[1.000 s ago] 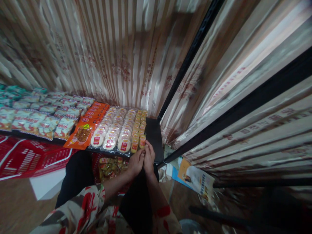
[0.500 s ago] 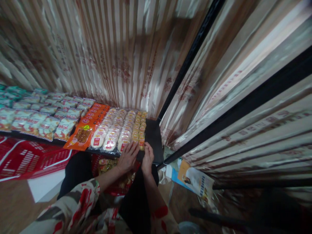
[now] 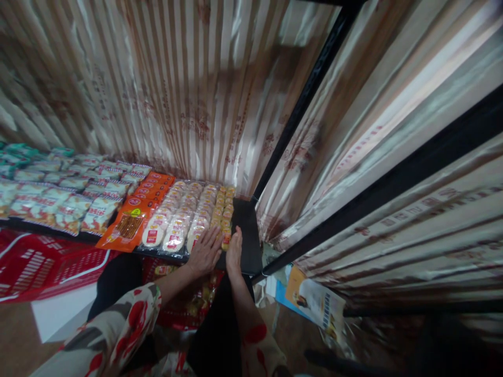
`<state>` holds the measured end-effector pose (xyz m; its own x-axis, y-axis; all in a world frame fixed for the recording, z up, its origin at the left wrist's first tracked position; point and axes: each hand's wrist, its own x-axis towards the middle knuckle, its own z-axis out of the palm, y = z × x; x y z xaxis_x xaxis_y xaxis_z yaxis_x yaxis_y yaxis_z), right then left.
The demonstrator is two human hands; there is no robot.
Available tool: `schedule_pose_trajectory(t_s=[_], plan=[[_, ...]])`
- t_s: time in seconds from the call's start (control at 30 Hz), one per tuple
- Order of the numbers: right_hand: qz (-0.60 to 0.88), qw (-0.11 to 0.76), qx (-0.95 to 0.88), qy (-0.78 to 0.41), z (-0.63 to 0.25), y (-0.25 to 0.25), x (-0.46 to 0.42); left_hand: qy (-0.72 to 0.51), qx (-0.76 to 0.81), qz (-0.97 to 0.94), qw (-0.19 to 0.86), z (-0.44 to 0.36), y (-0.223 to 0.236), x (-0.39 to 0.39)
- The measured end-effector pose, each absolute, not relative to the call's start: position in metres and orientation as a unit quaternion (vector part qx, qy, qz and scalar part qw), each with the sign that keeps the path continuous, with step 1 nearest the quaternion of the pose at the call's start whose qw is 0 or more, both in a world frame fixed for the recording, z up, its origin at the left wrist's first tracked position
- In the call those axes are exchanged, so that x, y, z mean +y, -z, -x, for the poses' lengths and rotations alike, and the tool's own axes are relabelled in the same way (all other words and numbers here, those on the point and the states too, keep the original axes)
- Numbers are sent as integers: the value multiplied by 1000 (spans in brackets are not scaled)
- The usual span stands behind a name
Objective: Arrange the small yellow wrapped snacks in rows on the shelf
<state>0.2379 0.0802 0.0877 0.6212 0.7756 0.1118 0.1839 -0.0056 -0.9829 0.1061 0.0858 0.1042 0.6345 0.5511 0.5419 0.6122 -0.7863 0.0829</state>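
On the right part of the dark shelf (image 3: 247,230), small yellow-wrapped snack packets (image 3: 227,212) stand in narrow rows. My left hand (image 3: 205,252) lies flat with fingers stretched over the front of these rows and the edge of the round white crackers (image 3: 197,230) in clear wrap. Along the right side of the yellow packets, my right hand (image 3: 234,251) is held upright on its edge, fingers straight, touching or very near them. Some front packets are hidden beneath my left hand.
Orange snack bags (image 3: 135,212) and white snack packs (image 3: 70,209) fill the shelf leftward. Below are a red basket (image 3: 58,262) and another red container with yellow packets (image 3: 192,303). A black post (image 3: 293,125) rises at the shelf's right end, before a pleated curtain (image 3: 188,89).
My right hand's fingers have straightened and now lie along the side of the yellow packets. My left hand has flattened over the front packets. The camera view has shifted slightly.
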Motion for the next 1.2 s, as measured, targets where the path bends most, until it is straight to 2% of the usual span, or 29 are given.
schedule_pose_trajectory(t_s=[0.3,0.57,0.83,0.93,1.2], plan=[[689,562,-392,-238,-221,-79,89,285,-314,903,72,-109,-96,90],[702,566,-351,-252,-236,-77,91,296,-321,895,94,-108,-94,89],[714,538,-384,-232,-221,-66,91,309,-326,892,-56,-108,-87,91],[717,539,-384,-218,-222,-72,88,324,-324,886,-76,-108,-90,90],[716,569,-359,-187,-217,-92,52,318,-313,892,72,-108,-88,89]])
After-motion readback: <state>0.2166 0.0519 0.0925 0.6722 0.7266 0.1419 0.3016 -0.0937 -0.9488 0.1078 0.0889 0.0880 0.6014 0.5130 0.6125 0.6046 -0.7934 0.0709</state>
